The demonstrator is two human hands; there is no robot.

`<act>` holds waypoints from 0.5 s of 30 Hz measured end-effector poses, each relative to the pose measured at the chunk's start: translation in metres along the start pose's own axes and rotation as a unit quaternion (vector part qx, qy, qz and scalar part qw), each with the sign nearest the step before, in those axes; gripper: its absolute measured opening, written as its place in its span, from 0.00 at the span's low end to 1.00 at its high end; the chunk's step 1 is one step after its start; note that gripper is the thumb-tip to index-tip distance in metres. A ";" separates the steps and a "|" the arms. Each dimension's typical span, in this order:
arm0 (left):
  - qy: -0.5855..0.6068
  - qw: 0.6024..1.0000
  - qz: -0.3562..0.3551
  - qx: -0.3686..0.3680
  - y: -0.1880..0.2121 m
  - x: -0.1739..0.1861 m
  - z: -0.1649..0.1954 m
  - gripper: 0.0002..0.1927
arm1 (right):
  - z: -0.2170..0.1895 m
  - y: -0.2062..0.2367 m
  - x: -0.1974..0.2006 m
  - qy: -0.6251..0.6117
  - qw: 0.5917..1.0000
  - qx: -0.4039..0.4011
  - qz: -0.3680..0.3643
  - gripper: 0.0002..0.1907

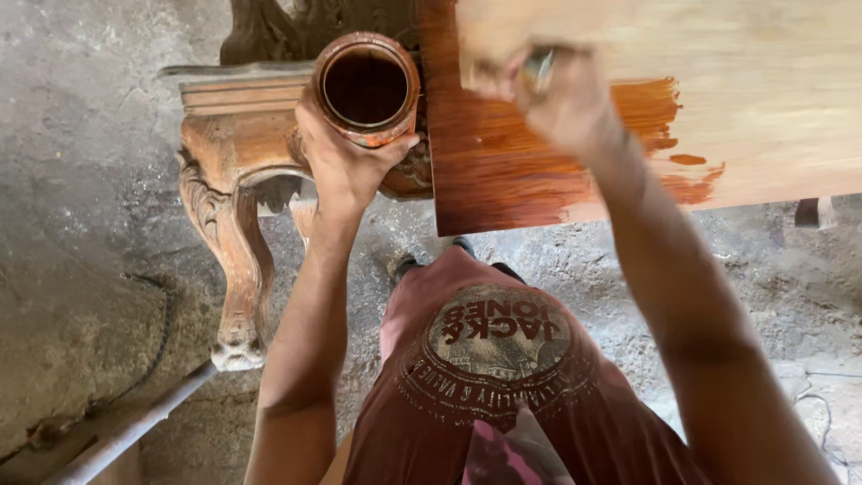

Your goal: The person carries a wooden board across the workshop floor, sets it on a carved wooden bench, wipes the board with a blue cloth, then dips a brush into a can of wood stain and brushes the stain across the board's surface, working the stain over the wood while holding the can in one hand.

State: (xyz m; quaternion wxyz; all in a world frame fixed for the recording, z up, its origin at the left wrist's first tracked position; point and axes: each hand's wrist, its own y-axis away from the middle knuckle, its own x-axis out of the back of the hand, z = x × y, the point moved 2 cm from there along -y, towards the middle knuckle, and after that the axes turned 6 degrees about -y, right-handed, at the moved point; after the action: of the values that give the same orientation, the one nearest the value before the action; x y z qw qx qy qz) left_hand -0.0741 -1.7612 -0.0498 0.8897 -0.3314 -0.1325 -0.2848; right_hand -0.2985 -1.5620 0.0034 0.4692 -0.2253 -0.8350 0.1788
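1. As we look down from the head camera, our left hand (pixel 346 166) has its grip wrapped around an open can (pixel 366 87) of dark reddish-brown stain, fingers curled up its side from below.
2. The can sits at about 11 o'clock in the view, held up over a carved wooden piece (pixel 235 189) with a curved leg that reaches down to the concrete floor (pixel 81 180).
3. Our right hand (pixel 561 94) is at 12 o'clock, its grip closed on a small tool with a metal band, probably a brush (pixel 539 67); it is blurred.
4. That hand rests over a flat wooden panel (pixel 772 99), whose left part is stained red-brown while the right part is bare pale wood.
5. A grey pipe (pixel 135 431) lies at 8 o'clock on the floor.
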 end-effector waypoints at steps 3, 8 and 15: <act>-0.015 1.000 0.007 -0.012 0.001 0.000 0.000 0.63 | 0.007 -0.027 0.020 0.054 0.998 0.029 0.021 0.04; -0.026 1.000 0.007 -0.014 0.000 0.001 0.002 0.61 | -0.017 0.000 0.014 -0.107 0.978 -0.115 -0.137 0.06; -0.045 0.999 0.005 0.011 -0.003 0.004 0.007 0.61 | 0.046 -0.082 0.003 -0.057 0.994 0.062 -0.065 0.11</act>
State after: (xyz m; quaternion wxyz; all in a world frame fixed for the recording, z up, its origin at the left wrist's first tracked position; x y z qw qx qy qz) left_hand -0.0728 -1.7600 -0.0416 0.8879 -0.3348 -0.1739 -0.2632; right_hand -0.3570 -1.6327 0.0244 0.4446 -0.1306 -0.8604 0.2121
